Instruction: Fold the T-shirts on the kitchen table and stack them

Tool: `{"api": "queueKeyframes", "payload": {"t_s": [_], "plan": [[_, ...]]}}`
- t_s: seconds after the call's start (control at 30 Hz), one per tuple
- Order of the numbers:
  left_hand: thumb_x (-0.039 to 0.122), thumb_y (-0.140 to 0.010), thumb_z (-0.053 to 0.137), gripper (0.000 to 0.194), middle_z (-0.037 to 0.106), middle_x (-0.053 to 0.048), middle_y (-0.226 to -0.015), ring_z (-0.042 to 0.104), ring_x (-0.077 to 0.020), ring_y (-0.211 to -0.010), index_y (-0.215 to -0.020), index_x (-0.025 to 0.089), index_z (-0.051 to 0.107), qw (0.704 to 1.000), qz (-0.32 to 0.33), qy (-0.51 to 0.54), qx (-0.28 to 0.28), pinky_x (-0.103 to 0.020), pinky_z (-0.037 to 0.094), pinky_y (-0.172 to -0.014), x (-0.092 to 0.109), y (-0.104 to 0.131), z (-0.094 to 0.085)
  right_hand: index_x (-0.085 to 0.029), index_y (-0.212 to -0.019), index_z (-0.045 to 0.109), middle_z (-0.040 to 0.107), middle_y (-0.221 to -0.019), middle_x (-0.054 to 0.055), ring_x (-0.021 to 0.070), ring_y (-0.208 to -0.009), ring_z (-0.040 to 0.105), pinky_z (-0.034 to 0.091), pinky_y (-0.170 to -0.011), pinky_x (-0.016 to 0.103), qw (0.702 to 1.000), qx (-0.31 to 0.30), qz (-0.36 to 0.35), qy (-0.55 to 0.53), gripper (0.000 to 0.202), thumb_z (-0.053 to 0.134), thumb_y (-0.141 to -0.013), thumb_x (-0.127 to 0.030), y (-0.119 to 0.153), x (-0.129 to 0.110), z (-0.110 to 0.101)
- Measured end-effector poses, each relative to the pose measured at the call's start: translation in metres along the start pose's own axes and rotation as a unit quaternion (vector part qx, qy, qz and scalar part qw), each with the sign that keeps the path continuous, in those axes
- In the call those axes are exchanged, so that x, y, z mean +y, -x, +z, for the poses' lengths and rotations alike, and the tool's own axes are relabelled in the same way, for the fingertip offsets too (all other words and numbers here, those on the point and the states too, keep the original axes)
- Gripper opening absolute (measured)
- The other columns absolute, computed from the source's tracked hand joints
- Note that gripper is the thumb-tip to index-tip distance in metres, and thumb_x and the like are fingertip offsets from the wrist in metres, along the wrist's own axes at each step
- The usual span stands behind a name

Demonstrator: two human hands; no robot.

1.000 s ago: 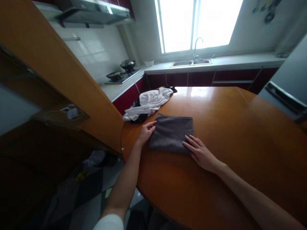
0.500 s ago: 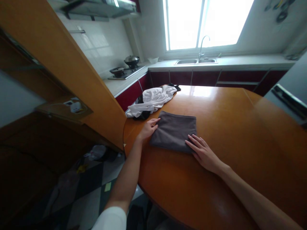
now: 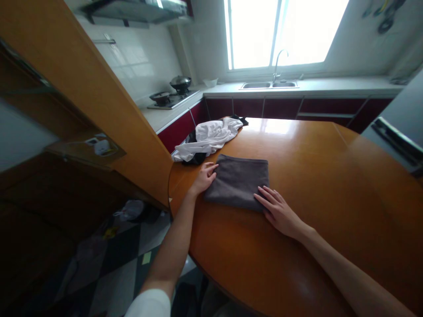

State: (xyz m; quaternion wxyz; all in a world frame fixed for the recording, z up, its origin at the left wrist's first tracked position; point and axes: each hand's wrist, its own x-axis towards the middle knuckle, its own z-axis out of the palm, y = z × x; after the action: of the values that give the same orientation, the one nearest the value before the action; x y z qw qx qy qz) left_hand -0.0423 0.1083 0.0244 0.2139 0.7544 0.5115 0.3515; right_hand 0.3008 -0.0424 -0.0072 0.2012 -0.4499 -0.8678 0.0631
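Observation:
A dark grey cloth (image 3: 238, 180), folded into a flat rectangle, lies on the wooden table (image 3: 330, 185). At the cloth's left edge rests my left hand (image 3: 203, 179), its fingers apart and the tips touching the fabric. My right hand (image 3: 279, 209) lies over the near right corner with fingers stretched out flat. Neither hand grips the cloth. The underside of that corner is hidden by my right hand.
White and black garments (image 3: 211, 135) lie crumpled at the table's far left edge. A wooden partition (image 3: 132, 145) rises on the left. Beyond the table are a counter with a sink (image 3: 257, 85) and a stove with two pans (image 3: 180, 83).
Both hands stay on the folded cloth, in nearly the same places. The whole view has shifted very slightly; nothing has been picked up or let go.

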Motion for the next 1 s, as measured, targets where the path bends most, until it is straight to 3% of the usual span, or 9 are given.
{"api": "queueKeyframes", "payload": {"t_s": [0.13,0.27,0.43,0.6,0.73,0.87,1.0], "plan": [[0.025,-0.095,0.053,0.047,0.047,-0.010,-0.151,0.045,-0.0243,-0.140,-0.141,0.020,0.059,0.991,0.064,-0.108,0.048,-0.039,0.040,-0.117,0.027,-0.012,-0.005,-0.029,-0.158,0.034,0.029,-0.166,0.006,0.0264,-0.155,0.019,0.027,-0.123,0.054,1.000,0.002,-0.005,0.004,0.071,0.047,-0.091,-0.011,0.000,0.000,0.001],[0.030,-0.100,0.047,0.047,0.044,-0.009,-0.158,0.036,-0.0254,-0.147,-0.146,0.019,0.054,0.967,0.093,-0.236,-0.031,-0.044,0.028,-0.124,0.050,-0.027,0.014,-0.031,-0.161,0.027,0.027,-0.167,0.005,0.0255,-0.155,0.018,0.026,-0.123,0.055,1.000,0.003,-0.005,0.010,0.071,0.044,-0.095,-0.012,0.001,-0.001,0.003],[0.036,-0.104,0.040,0.050,0.036,-0.008,-0.163,0.024,-0.0291,-0.153,-0.151,0.023,0.047,0.953,0.034,-0.293,-0.070,-0.058,0.025,-0.121,0.038,-0.025,0.048,-0.031,-0.160,0.030,0.027,-0.167,0.005,0.0238,-0.156,0.016,0.023,-0.124,0.056,1.000,-0.018,0.008,0.006,0.060,0.039,-0.101,-0.019,0.005,-0.004,-0.002],[0.038,-0.102,0.042,0.051,0.034,-0.008,-0.164,0.020,-0.0305,-0.154,-0.152,0.025,0.047,0.965,0.046,-0.251,-0.066,-0.060,0.020,-0.122,0.022,-0.023,0.053,-0.028,-0.158,0.034,0.035,-0.163,0.008,0.0243,-0.153,0.026,0.021,-0.123,0.058,0.999,-0.012,0.036,-0.037,0.055,0.038,-0.105,-0.040,-0.002,-0.003,-0.017],[0.037,-0.102,0.041,0.052,0.034,-0.008,-0.164,0.019,-0.0299,-0.155,-0.153,0.026,0.045,0.964,0.048,-0.252,-0.067,-0.060,0.019,-0.122,0.020,-0.026,0.052,-0.019,-0.159,0.034,0.030,-0.165,0.013,0.0269,-0.154,0.023,0.022,-0.123,0.056,0.990,0.046,0.130,-0.026,0.058,0.031,-0.105,-0.041,-0.056,-0.012,-0.020],[0.038,-0.103,0.037,0.053,0.030,-0.008,-0.165,0.017,-0.0292,-0.156,-0.155,0.026,0.042,0.957,0.046,-0.276,-0.077,-0.061,0.021,-0.121,0.022,-0.026,0.052,-0.008,-0.159,0.027,0.018,-0.167,0.017,0.0280,-0.156,0.011,0.008,-0.123,0.059,0.978,0.066,0.198,0.010,0.062,0.031,-0.104,-0.034,-0.135,-0.014,-0.006],[0.039,-0.103,0.037,0.054,0.029,-0.007,-0.166,0.016,-0.0299,-0.156,-0.156,0.027,0.040,0.956,0.039,-0.280,-0.083,-0.062,0.028,-0.118,0.024,-0.024,0.050,0.000,-0.157,0.026,0.016,-0.166,0.021,0.0296,-0.156,0.011,0.002,-0.123,0.058,0.952,0.030,0.303,0.022,0.069,0.031,-0.104,-0.043,-0.174,0.007,0.014]]}}
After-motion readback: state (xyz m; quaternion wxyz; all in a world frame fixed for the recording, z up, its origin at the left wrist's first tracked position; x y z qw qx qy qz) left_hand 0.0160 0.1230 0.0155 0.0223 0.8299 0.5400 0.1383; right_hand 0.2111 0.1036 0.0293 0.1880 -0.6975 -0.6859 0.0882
